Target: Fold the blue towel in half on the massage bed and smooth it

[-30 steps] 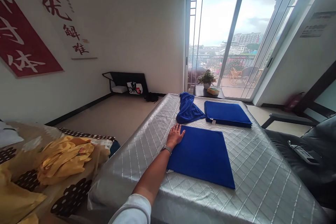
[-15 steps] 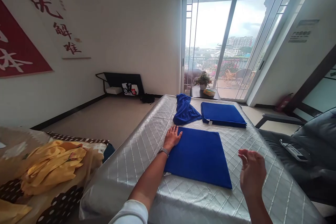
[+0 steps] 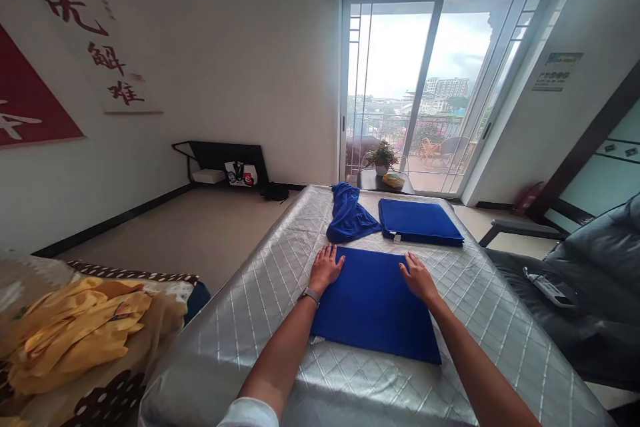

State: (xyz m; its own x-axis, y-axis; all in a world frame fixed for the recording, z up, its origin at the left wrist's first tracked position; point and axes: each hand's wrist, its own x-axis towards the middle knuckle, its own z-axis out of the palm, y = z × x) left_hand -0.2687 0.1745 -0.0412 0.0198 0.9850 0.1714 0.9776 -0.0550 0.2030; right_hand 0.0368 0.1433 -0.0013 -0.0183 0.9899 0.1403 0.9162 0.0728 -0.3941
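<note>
A blue cloth (image 3: 373, 307), folded into a flat rectangle, lies on the silver quilted table cover (image 3: 240, 320). Flat on its far left corner rests my left hand (image 3: 326, 269), fingers stretched out, with a band on the wrist. My right hand (image 3: 417, 275) lies on the far right corner, its fingers spread. A small white tag pokes out at the cloth's near left corner. Beyond it are a crumpled blue cloth (image 3: 350, 213) and, to the right, a stack of folded blue cloths (image 3: 421, 220).
Yellow cloth (image 3: 83, 327) is heaped at the left on a polka-dot cover. A black armchair (image 3: 595, 293) with a power strip (image 3: 549, 287) on it stands at the right. Behind the table are a small table (image 3: 367, 180) with a potted plant (image 3: 383, 157) and a sliding glass door (image 3: 435, 80).
My right hand has come from the air at the right onto the cloth's far right corner, its fingers now spread. My left hand stays on the far left corner. The view has shifted slightly.
</note>
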